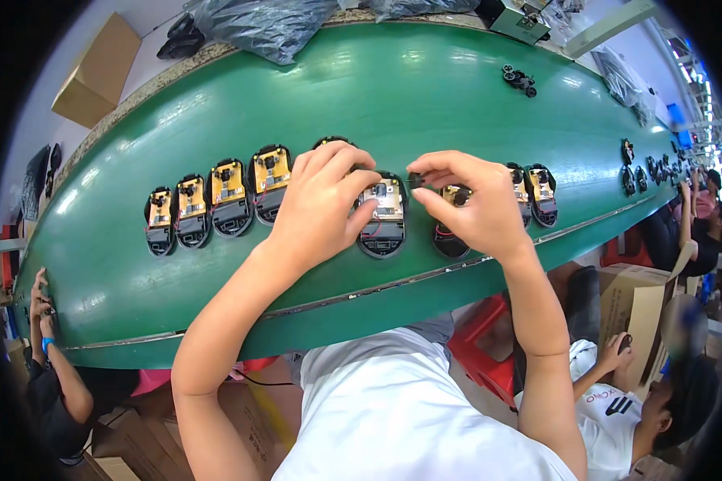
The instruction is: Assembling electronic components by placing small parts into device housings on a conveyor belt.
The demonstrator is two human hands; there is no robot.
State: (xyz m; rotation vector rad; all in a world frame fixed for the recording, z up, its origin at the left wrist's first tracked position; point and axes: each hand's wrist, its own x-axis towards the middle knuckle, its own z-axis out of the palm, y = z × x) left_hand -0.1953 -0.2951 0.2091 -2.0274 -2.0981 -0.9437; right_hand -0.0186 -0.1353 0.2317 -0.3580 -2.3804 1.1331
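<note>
In front of me an open computer mouse base (383, 216), a black shell with a circuit board inside, lies on the green work surface. My left hand (322, 196) is curled over its left side, with thumb and forefinger at the board's edge. Just right of this base, my right hand (469, 196) pinches a small black part (415, 180) between thumb and forefinger. Its exact kind is too small to make out. Beneath the right hand lies another mouse base (451, 236), partly covered.
Left of my hands stands a row of similar mouse bases (227, 196); more mouse bases (544, 195) lie at the right. A cluster of black parts (520, 80) sits farther back. Plastic bags (265, 24) and a cardboard box (100, 68) line the far edge. Other people work at both sides.
</note>
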